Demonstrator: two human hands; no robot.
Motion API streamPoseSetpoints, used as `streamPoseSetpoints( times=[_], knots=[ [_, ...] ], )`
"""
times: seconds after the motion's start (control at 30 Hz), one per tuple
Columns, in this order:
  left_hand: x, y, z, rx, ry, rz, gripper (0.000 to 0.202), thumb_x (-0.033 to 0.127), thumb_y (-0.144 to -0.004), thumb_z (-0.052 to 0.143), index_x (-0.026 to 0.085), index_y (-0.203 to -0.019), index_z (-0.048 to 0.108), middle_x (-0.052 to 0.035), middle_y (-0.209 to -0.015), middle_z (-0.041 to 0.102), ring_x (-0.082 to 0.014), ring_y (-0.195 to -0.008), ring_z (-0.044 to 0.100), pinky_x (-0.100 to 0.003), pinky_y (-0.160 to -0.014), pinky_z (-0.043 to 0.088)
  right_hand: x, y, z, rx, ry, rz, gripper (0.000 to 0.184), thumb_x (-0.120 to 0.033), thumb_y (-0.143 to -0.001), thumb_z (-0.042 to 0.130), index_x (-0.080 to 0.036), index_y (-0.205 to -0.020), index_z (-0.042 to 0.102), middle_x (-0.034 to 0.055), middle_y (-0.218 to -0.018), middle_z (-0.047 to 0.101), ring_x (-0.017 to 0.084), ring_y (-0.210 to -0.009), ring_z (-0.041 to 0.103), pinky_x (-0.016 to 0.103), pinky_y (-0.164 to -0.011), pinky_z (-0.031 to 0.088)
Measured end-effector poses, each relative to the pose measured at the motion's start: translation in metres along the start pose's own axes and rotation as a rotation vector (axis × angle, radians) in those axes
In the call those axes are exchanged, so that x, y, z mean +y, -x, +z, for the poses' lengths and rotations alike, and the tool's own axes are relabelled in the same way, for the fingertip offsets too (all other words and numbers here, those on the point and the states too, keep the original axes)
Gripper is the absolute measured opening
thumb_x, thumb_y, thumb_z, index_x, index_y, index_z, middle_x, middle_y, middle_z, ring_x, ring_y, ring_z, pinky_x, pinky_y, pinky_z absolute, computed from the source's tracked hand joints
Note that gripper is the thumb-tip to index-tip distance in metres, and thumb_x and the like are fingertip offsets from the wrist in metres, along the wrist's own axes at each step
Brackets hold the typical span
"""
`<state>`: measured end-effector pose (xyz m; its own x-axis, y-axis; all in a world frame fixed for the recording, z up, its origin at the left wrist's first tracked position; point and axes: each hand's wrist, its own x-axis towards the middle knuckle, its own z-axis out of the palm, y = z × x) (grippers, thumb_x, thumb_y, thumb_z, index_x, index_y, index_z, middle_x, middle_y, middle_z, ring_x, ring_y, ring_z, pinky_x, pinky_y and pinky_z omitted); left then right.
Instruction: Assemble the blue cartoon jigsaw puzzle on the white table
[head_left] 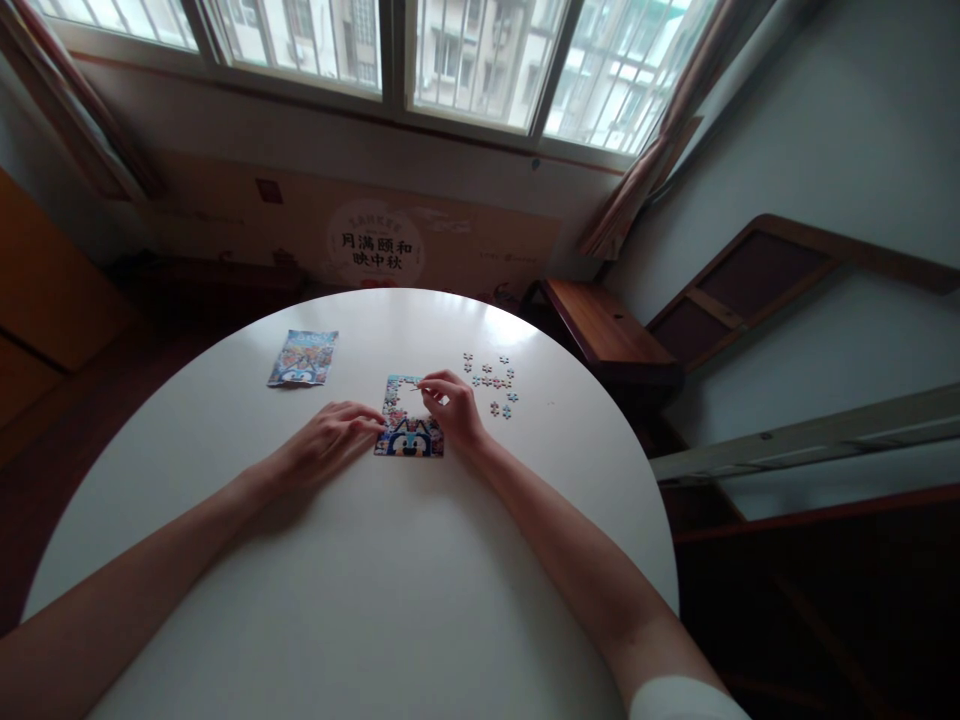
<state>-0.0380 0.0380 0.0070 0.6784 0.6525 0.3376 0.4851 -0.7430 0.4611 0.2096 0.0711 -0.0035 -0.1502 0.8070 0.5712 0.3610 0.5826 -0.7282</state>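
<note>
Head view, facing forward, down over table

A plain whitish sleeve with a curved hem shows at the frame's bottom edge, right of centre. The right forearm and, lower left, the left forearm are bare, tapering towards the slender-fingered right grip and left grip.

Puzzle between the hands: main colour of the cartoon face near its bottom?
Mainly dark blue; the cartoon face shows in the head view.
</note>
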Motion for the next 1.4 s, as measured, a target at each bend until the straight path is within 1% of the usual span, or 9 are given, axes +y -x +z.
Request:
streamPoseSetpoints(
  times=[0.17,0.4,0.67,0.87,0.97,1.07,1.23,1.3,1.4],
  knots=[
    [0.001,-0.002,0.000,-0.012,-0.020,-0.001,0.047,0.041,-0.101,0.023,0.028,-0.110,0.068,-0.0034,-0.120,0.065,-0.0188,-0.109,0.057,-0.034,-0.098,0.040,0.001,0.000,0.000,0.029,-0.004,-0.019,0.017,-0.012,-0.080,0.058,-0.019,-0.084,0.073,0.0042,-0.089,0.062,0.010,-0.066,0.058,0.026,-0.061,0.052],
    [0.008,-0.003,-0.001,0.036,-0.025,-0.033,0.037,0.034,-0.100,0.032,0.021,-0.121,0.060,-0.0086,-0.117,0.066,-0.0211,-0.108,0.060,-0.035,-0.093,0.043,0.000,0.000,-0.003,0.031,0.050,-0.005,0.015,-0.018,-0.084,0.059,-0.022,-0.087,0.073,0.0021,-0.085,0.056,0.009,-0.064,0.054,0.026,-0.062,0.051],
    [0.009,-0.003,0.001,0.039,-0.090,-0.016,0.027,0.033,-0.095,0.044,0.022,-0.110,0.064,-0.0070,-0.114,0.067,-0.0206,-0.105,0.061,-0.035,-0.093,0.044,0.005,-0.001,-0.002,0.014,0.028,0.070,0.015,-0.023,-0.085,0.059,-0.023,-0.088,0.073,0.0008,-0.077,0.065,0.011,-0.065,0.058,0.024,-0.062,0.050],
    [0.011,-0.004,0.001,0.066,-0.086,-0.002,0.028,0.032,-0.096,0.042,0.021,-0.109,0.064,-0.0076,-0.115,0.064,-0.0200,-0.105,0.059,-0.035,-0.093,0.045,0.003,-0.002,-0.002,0.014,0.013,0.077,0.017,-0.017,-0.081,0.057,-0.022,-0.086,0.072,0.0015,-0.081,0.069,0.013,-0.071,0.062,0.027,-0.065,0.051],
    [0.008,-0.003,0.001,0.100,-0.083,-0.008,0.027,0.032,-0.096,0.043,0.020,-0.108,0.064,-0.0082,-0.110,0.064,-0.0197,-0.102,0.059,-0.034,-0.091,0.045,0.003,-0.002,-0.001,0.026,-0.005,0.063,0.017,-0.015,-0.078,0.057,-0.021,-0.086,0.071,0.0021,-0.082,0.070,0.013,-0.071,0.062,0.028,-0.067,0.052],
    [0.003,-0.002,0.001,0.130,-0.094,-0.012,0.030,0.035,-0.097,0.041,0.020,-0.099,0.067,-0.0077,-0.100,0.066,-0.0195,-0.093,0.059,-0.035,-0.086,0.044,0.004,-0.002,-0.001,0.027,-0.006,0.075,0.013,-0.019,-0.079,0.059,-0.021,-0.084,0.071,0.0021,-0.080,0.070,0.013,-0.070,0.062,0.028,-0.068,0.052],
    [-0.002,0.002,0.000,0.266,-0.038,0.001,0.056,0.038,-0.101,0.021,0.021,-0.073,0.067,-0.0051,-0.086,0.067,-0.0173,-0.084,0.058,-0.037,-0.083,0.042,0.007,-0.003,0.001,0.030,-0.026,0.138,0.011,-0.022,-0.078,0.060,-0.021,-0.083,0.071,0.0020,-0.081,0.071,0.013,-0.069,0.062,0.029,-0.068,0.052],
    [-0.002,0.003,0.000,0.308,-0.013,-0.022,0.059,0.038,-0.101,0.020,0.020,-0.066,0.064,-0.0047,-0.081,0.067,-0.0165,-0.081,0.058,-0.037,-0.081,0.041,0.008,-0.003,0.001,0.036,-0.040,0.160,0.011,-0.022,-0.078,0.061,-0.021,-0.084,0.070,0.0016,-0.082,0.072,0.013,-0.070,0.062,0.029,-0.068,0.052],
    [-0.003,0.004,0.000,0.321,-0.007,-0.043,0.057,0.036,-0.100,0.023,0.020,-0.062,0.062,-0.0042,-0.079,0.067,-0.0161,-0.077,0.058,-0.036,-0.079,0.041,0.008,-0.004,0.001,0.047,-0.058,0.185,0.012,-0.023,-0.077,0.062,-0.022,-0.087,0.069,0.0008,-0.080,0.071,0.014,-0.071,0.063,0.028,-0.068,0.051]
  ],
)
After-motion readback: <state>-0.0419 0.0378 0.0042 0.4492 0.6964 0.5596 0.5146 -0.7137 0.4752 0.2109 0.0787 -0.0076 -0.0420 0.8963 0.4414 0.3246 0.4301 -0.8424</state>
